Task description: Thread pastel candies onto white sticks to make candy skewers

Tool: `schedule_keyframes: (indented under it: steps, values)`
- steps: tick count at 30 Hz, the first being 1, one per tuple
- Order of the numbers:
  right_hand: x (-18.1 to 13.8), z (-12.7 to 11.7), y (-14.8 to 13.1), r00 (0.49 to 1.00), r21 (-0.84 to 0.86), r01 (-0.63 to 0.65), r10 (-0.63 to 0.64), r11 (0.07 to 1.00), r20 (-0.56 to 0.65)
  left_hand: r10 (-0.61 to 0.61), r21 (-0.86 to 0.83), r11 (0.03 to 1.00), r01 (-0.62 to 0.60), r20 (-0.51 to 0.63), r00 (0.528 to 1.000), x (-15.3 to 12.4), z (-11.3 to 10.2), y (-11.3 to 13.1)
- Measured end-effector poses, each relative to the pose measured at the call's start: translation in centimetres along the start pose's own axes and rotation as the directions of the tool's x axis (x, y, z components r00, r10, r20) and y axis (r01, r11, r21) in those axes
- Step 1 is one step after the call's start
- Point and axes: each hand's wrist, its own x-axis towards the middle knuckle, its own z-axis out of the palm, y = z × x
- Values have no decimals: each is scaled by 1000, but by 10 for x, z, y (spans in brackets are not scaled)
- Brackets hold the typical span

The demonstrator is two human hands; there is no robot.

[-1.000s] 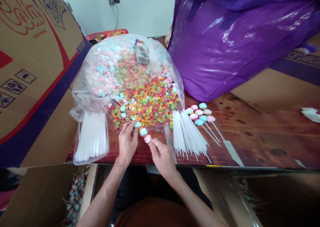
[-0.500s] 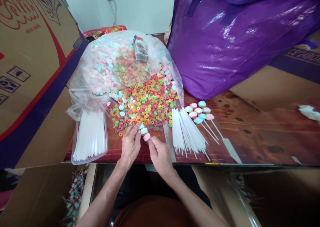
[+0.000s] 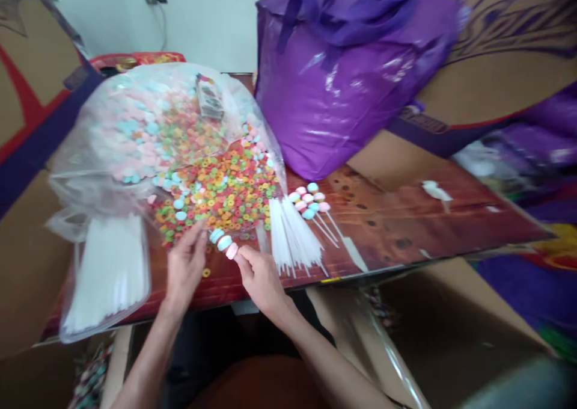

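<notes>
My right hand (image 3: 261, 276) is closed on a candy skewer (image 3: 223, 242), pinching it just below its pink piece. Blue, white and pink candies are threaded along it, tilted up to the left. My left hand (image 3: 186, 264) is off the skewer, fingers loosely apart over the near edge of the loose ring candies (image 3: 229, 192); I see nothing in it. White sticks (image 3: 293, 237) lie fanned out to the right of my right hand. Beyond them rest several finished candy skewers (image 3: 309, 199). On the left, a clear tray (image 3: 146, 276) holds many more white sticks (image 3: 106, 270).
A clear plastic bag (image 3: 85, 150) of pink and blue candies covers the back left, with a small stack of cards or labels (image 3: 210, 99) on top. A big purple bag (image 3: 315, 108) stands behind. Cardboard boxes (image 3: 491, 90) flank the wooden table (image 3: 383, 216).
The camera view has swung to the right. My left hand has come away from the skewer's tip, while my right hand keeps hold of it. A yellow ring candy now shows near the left hand.
</notes>
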Motion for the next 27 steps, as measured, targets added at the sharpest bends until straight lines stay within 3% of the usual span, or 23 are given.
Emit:
schedule_keyframes:
  steps: [3,6,10,13,15,18,19,21,23,27]
  values:
    - [6,-33,16,997,-147,-61,53,987,-59,58,175,983,-49,-45,997,31,-14,-7]
    - [16,-75,43,973,-325,-194,138,926,-188,150,446,889,-101,-76,986,58,-23,-9]
    - [42,-118,80,891,-484,-434,284,760,-353,75,717,696,-39,-19,997,72,-25,-1]
    - [58,-130,98,842,-542,-536,364,647,-398,12,787,616,-18,14,1000,74,-22,4]
    - [59,-128,101,838,-566,-535,308,627,-451,-9,808,590,-17,28,1000,75,-21,5]
    - [48,-111,93,805,-567,-481,82,669,-587,11,801,596,-56,61,998,77,-22,2]
    - [42,-102,89,809,-571,-424,10,703,-588,24,790,609,-70,70,997,77,-23,1]
    - [30,-82,80,863,-582,-264,-81,769,-498,52,765,638,-91,75,996,77,-25,-3]
    - [22,-61,73,922,-588,-164,-90,792,-378,92,741,662,-116,74,993,75,-26,-6]
    - [15,-36,69,952,-637,-224,24,738,-307,182,686,699,-202,102,978,68,-28,-11]
